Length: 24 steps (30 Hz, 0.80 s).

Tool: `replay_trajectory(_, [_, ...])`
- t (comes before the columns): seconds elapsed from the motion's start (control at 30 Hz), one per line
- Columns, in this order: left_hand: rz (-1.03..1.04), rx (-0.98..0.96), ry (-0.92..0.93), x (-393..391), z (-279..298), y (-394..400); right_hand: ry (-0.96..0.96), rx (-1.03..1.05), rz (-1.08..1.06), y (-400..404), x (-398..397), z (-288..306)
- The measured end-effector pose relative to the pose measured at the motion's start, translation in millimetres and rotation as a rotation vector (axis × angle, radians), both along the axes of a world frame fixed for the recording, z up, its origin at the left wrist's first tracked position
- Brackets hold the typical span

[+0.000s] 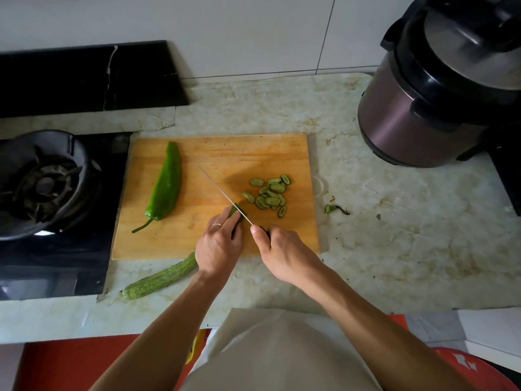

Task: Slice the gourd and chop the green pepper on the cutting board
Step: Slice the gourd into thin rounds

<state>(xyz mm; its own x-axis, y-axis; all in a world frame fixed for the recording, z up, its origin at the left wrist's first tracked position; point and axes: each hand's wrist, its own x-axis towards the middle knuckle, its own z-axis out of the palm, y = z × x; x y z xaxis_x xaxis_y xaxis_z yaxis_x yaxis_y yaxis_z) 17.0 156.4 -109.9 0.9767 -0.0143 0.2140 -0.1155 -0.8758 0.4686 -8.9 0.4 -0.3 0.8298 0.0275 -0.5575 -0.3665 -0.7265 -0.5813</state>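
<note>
the gourd (160,279) lies slantwise, its far end on the cutting board (214,153) and its near end out over the pale surface (394,221). the left hand (218,248) curls its fingers (225,221) over the gourd's far end, pressing it to the board. the right hand (282,249) grips the handle of the knife (225,194), whose blade sits just beyond the left fingertips against the cut end. a heap of slices (269,196) lies right of the blade. the green pepper (165,186) lies whole on the board's left side, well apart from both hands.
</note>
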Motion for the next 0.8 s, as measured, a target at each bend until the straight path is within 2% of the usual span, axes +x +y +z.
replay_trajectory(0.8, [0.033, -0.016, 0.076, 0.9, 6.9, -2.1, -0.007, 0.015, 0.004, 1.3, 1.2, -0.1])
